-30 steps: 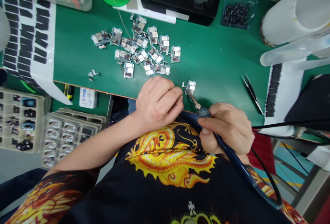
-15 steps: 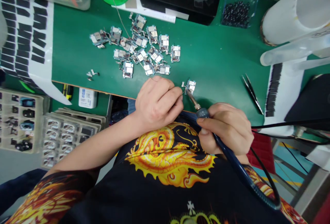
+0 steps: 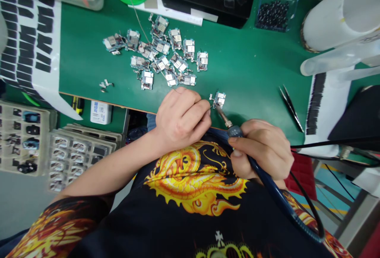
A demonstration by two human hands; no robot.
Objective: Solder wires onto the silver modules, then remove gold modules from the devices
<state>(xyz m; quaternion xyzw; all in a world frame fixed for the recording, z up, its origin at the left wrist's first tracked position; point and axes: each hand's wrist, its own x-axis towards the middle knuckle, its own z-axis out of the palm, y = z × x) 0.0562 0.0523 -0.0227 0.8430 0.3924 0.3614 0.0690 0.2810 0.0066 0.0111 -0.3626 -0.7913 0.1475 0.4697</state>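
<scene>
my left hand (image 3: 184,113) pinches the solder wire (image 3: 137,16); my right hand (image 3: 264,147), apart from it, grips the soldering iron (image 3: 234,130). the circuit board (image 3: 220,99) lies on the table (image 3: 252,76) at two o'clock from my left hand. neither hand steadies it, so a push could slide it; lingering heat could scorch it; tugged wire could drag the heaped boards (image 3: 162,63) at eleven o'clock.

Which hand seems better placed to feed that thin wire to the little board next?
Probably the left hand: it holds the thin wire close beside the lone circuit board, while the right hand grips the soldering iron.
</scene>
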